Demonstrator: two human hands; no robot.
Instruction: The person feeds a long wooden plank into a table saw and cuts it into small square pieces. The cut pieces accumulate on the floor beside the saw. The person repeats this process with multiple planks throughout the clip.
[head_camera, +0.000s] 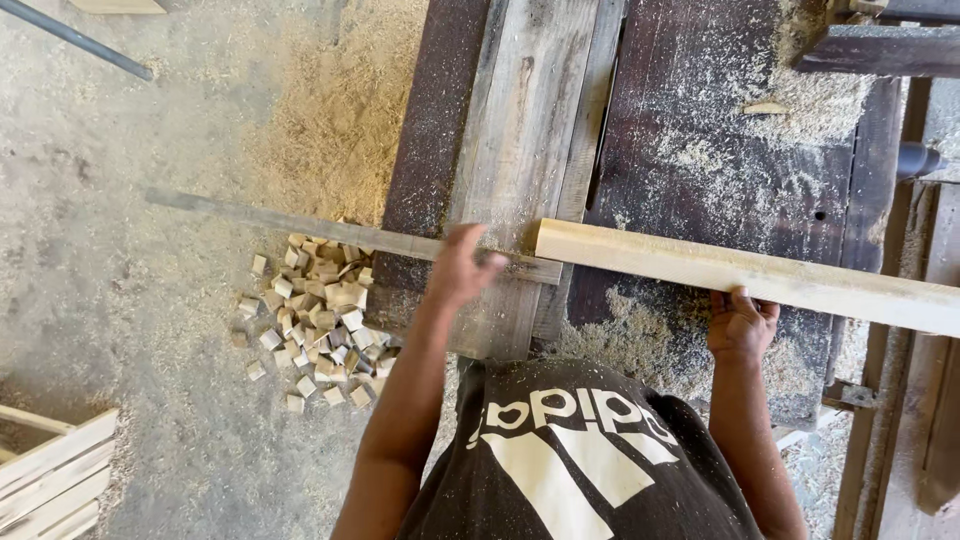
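Pale timber batten lies across the dusty worktop, running off to the right. The right hand grips its near edge, fingers curled over it. The left hand rests open near a thin grey strip, just short of the batten's cut end. Keeping both palms pressing flat should steady the feed. Small offcut blocks are heaped on the floor, left. No packages or signs show.

Single head view, looking straight down, close above the workbench
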